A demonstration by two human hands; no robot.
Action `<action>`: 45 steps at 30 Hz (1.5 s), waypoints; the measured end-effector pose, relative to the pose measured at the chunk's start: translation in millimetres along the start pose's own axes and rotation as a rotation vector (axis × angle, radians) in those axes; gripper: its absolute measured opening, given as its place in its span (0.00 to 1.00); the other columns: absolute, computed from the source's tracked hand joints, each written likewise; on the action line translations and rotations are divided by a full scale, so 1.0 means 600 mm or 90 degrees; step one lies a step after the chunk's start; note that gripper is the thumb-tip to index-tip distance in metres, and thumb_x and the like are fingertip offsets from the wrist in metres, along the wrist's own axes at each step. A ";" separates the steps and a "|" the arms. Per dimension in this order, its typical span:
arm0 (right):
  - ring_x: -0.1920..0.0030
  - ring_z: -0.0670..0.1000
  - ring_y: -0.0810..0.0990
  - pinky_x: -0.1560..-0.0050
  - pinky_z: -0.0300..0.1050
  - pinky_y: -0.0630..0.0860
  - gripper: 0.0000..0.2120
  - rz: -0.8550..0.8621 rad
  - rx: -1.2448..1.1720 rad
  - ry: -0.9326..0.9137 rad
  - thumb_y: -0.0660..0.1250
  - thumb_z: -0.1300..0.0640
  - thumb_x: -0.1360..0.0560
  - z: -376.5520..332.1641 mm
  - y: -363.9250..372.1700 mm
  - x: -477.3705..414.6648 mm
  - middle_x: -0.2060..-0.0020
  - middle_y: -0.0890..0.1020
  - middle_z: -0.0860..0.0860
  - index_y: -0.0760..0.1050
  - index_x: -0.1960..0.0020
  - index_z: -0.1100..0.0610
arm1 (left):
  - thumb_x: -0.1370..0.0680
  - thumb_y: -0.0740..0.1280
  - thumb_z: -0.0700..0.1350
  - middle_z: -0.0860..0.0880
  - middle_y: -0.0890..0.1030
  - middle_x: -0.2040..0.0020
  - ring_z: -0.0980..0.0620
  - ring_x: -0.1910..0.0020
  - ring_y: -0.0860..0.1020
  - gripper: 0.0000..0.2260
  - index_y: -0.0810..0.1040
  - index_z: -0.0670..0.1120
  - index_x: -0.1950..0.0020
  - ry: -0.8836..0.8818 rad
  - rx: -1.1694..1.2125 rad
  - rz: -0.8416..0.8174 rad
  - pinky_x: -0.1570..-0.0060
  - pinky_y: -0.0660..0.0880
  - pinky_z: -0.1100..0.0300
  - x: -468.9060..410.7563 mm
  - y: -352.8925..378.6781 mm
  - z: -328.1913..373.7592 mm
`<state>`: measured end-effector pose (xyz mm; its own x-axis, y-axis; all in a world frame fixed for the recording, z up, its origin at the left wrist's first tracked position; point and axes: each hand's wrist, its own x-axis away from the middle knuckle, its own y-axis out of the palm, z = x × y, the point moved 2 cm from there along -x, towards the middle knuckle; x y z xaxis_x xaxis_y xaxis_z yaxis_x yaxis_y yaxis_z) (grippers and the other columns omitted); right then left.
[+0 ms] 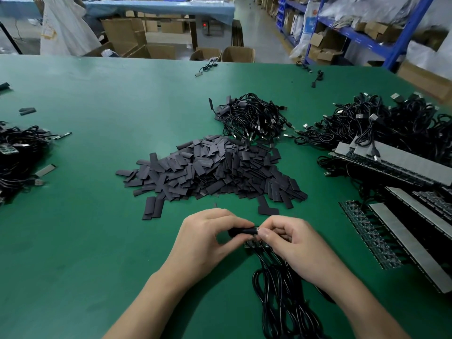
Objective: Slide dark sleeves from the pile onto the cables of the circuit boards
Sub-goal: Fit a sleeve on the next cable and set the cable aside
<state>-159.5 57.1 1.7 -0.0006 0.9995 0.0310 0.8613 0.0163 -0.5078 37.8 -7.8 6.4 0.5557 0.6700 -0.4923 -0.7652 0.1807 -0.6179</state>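
Note:
A big pile of flat dark sleeves (215,170) lies in the middle of the green table (97,99). Just in front of it my left hand (205,238) pinches one dark sleeve (241,231) by its left end. My right hand (291,243) grips a small circuit board (254,244) at the sleeve's right end, the two meeting between my fingertips. Black cables (281,297) trail from under my right hand toward me. How far the sleeve sits over the board is hidden by my fingers.
Rows of circuit boards with pale strips (401,236) lie at the right. Tangled black USB cables (254,118) sit behind the sleeve pile, more cables (391,121) at the far right, and a cable heap (17,155) at the left edge. Cartons and shelves stand beyond the table.

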 end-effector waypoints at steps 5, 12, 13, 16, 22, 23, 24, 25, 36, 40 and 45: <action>0.70 0.39 0.73 0.65 0.33 0.67 0.11 -0.018 -0.039 0.004 0.64 0.39 0.23 0.003 0.001 -0.001 0.71 0.78 0.40 0.81 0.54 0.42 | 0.23 0.74 0.53 0.59 0.85 0.54 0.62 0.56 0.82 0.08 0.88 0.52 0.48 0.016 -0.028 0.001 0.54 0.80 0.59 0.000 0.000 0.002; 0.72 0.44 0.64 0.67 0.39 0.61 0.18 -0.033 -0.084 0.024 0.61 0.34 0.26 0.008 0.002 -0.001 0.74 0.67 0.43 0.82 0.53 0.45 | 0.23 0.76 0.52 0.58 0.85 0.55 0.59 0.59 0.81 0.08 0.87 0.51 0.48 0.086 -0.108 0.018 0.56 0.79 0.57 -0.003 0.004 0.006; 0.72 0.42 0.65 0.67 0.37 0.62 0.18 -0.035 -0.086 0.023 0.61 0.34 0.25 0.007 0.002 -0.001 0.74 0.69 0.43 0.82 0.53 0.45 | 0.23 0.76 0.53 0.58 0.85 0.55 0.59 0.58 0.81 0.08 0.87 0.51 0.48 0.081 -0.102 0.020 0.56 0.79 0.57 -0.003 0.004 0.006; 0.71 0.42 0.68 0.66 0.39 0.66 0.16 -0.036 -0.090 0.022 0.62 0.34 0.25 0.001 0.001 -0.001 0.74 0.72 0.43 0.82 0.53 0.43 | 0.23 0.76 0.54 0.59 0.85 0.54 0.60 0.56 0.81 0.08 0.87 0.52 0.48 0.039 -0.053 0.023 0.54 0.79 0.57 -0.003 0.002 0.006; 0.69 0.49 0.74 0.58 0.49 0.72 0.13 -0.027 -0.144 0.043 0.63 0.42 0.20 -0.004 -0.005 0.001 0.72 0.75 0.47 0.83 0.54 0.47 | 0.27 0.77 0.55 0.59 0.85 0.52 0.60 0.55 0.82 0.15 0.87 0.51 0.43 -0.071 0.001 0.099 0.54 0.74 0.68 -0.002 -0.007 0.003; 0.69 0.48 0.74 0.58 0.48 0.72 0.12 -0.026 -0.150 0.045 0.64 0.45 0.18 -0.003 -0.006 0.002 0.72 0.75 0.47 0.83 0.54 0.47 | 0.27 0.77 0.54 0.59 0.85 0.52 0.60 0.55 0.82 0.14 0.87 0.51 0.44 -0.082 0.009 0.119 0.56 0.74 0.68 -0.002 -0.008 0.002; 0.69 0.47 0.75 0.58 0.48 0.73 0.12 -0.025 -0.149 0.047 0.64 0.48 0.17 -0.002 -0.007 0.002 0.72 0.75 0.47 0.84 0.54 0.48 | 0.28 0.77 0.53 0.59 0.86 0.53 0.60 0.56 0.82 0.13 0.87 0.51 0.45 -0.088 0.014 0.133 0.57 0.74 0.67 -0.002 -0.010 0.001; 0.69 0.47 0.75 0.58 0.48 0.73 0.12 -0.024 -0.146 0.050 0.64 0.50 0.16 -0.002 -0.006 0.002 0.72 0.75 0.47 0.84 0.53 0.48 | 0.27 0.77 0.52 0.59 0.86 0.53 0.60 0.56 0.83 0.12 0.88 0.51 0.46 -0.093 0.015 0.142 0.58 0.74 0.67 -0.002 -0.010 0.001; 0.71 0.49 0.74 0.59 0.49 0.72 0.11 0.014 -0.139 0.073 0.66 0.49 0.17 0.005 0.004 -0.003 0.74 0.77 0.48 0.83 0.56 0.48 | 0.27 0.77 0.43 0.59 0.86 0.54 0.62 0.57 0.83 0.09 0.89 0.47 0.47 -0.135 0.069 0.130 0.58 0.74 0.69 -0.004 0.000 0.005; 0.72 0.48 0.74 0.60 0.48 0.71 0.11 0.020 -0.162 0.072 0.66 0.51 0.17 0.006 0.005 -0.003 0.74 0.76 0.48 0.83 0.56 0.48 | 0.26 0.76 0.44 0.59 0.86 0.55 0.60 0.58 0.83 0.09 0.88 0.47 0.46 -0.142 0.097 0.117 0.57 0.75 0.67 -0.007 0.000 0.008; 0.71 0.47 0.74 0.60 0.47 0.72 0.10 0.012 -0.177 0.062 0.67 0.48 0.17 0.007 0.006 -0.004 0.73 0.76 0.47 0.84 0.55 0.47 | 0.26 0.73 0.49 0.58 0.87 0.57 0.57 0.58 0.84 0.11 0.88 0.49 0.45 -0.181 0.156 0.115 0.56 0.78 0.64 -0.006 -0.002 0.010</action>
<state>-158.5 54.9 -3.7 0.0539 0.9922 0.1123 0.9668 -0.0237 -0.2545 34.9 -6.1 12.8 0.3191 0.8729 -0.3690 -0.9162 0.1846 -0.3557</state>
